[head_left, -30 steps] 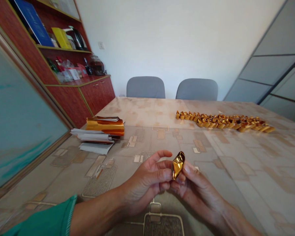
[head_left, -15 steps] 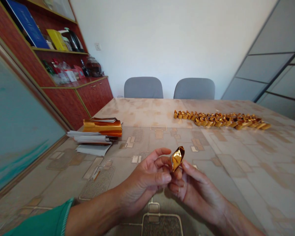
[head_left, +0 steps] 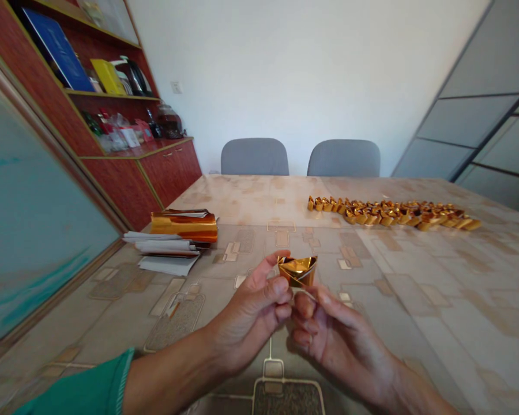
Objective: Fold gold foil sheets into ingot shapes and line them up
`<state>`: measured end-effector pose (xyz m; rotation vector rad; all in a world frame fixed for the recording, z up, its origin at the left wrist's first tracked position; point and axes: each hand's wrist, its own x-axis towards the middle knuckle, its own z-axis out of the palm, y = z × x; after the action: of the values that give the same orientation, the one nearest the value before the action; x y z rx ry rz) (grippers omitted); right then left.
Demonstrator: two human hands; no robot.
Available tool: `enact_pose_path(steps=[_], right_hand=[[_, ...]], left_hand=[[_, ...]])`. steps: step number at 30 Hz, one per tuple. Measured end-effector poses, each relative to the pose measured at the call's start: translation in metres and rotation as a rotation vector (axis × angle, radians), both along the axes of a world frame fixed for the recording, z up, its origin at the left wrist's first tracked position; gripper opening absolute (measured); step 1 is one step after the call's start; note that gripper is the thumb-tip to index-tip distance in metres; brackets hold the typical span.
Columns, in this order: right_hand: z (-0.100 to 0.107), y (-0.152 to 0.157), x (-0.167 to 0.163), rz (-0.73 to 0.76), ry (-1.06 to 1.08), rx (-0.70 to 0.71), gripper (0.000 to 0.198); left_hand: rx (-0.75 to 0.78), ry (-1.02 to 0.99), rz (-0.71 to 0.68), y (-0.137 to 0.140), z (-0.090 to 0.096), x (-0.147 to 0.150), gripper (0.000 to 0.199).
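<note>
A small boat-shaped ingot folded from gold foil paper [head_left: 297,271] is held up above the table, its pointed ends to the left and right. My left hand [head_left: 259,305] pinches its left end between thumb and fingers. At its lower right edge, my right hand [head_left: 335,328] has thumb and forefinger closed on the foil, the other fingers curled below. Across the table on the right lie rows of similar folded gold ingots [head_left: 393,212].
A stack of gold and white paper sheets [head_left: 184,227] lies on the left of the patterned table [head_left: 237,196]. Two grey chairs [head_left: 254,157] stand behind the far edge. A red-brown cabinet [head_left: 155,173] with shelves is at the left.
The gold paper ingot has turned from an upright tilt to lying level, its folded front now facing me. My left thumb has moved up onto it. Both hands stay close together.
</note>
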<state>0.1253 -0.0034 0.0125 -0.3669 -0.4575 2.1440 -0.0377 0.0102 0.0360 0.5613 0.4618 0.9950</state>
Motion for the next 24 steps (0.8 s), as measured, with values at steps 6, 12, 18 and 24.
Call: enact_pose_path(steps=[6,12,18,24], right_hand=[[0.000,0.000,0.005,0.118,0.036,-0.007,0.031],[0.001,-0.004,0.005,0.121,-0.069,0.099,0.025],[-0.003,-0.003,0.004,0.019,-0.145,0.138,0.021],[-0.003,-0.004,0.004,-0.032,-0.233,0.199,0.023]], left_hand=[[-0.055,-0.006,-0.305,0.013,0.005,-0.016,0.059],[-0.144,-0.036,-0.331,0.014,0.004,-0.016,0.054],[-0.241,-0.119,-0.225,0.003,0.003,-0.007,0.046],[-0.244,-0.091,-0.221,0.000,0.005,-0.007,0.041]])
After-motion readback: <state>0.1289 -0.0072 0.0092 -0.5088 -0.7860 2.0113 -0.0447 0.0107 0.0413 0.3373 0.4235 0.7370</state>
